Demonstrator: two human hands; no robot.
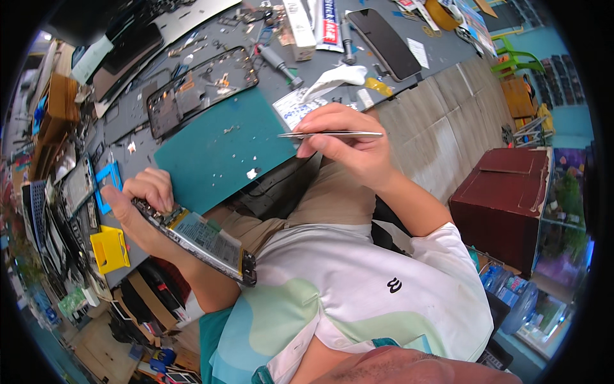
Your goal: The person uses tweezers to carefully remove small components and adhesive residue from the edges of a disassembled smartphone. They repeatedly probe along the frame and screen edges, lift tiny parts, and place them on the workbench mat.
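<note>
My left hand (151, 195) is closed around the upper end of an opened phone (204, 240), its back off and the battery showing. The phone is tilted and hangs off the table edge, over my lap. In my right hand (348, 144) a pair of thin metal tweezers (339, 134) is pinched, its tips pointing left over the teal mat (217, 153). The tips are apart from the phone. Small pale scraps and a white fragment (253, 173) lie on the mat.
Beyond the mat lie a bare phone frame (204, 89), a grey screwdriver (280, 66), a white box (299, 29) and a dark phone (385, 43). A yellow plastic piece (110, 249) and a blue frame (109, 185) sit left of my left hand. A maroon box (499, 205) stands at right.
</note>
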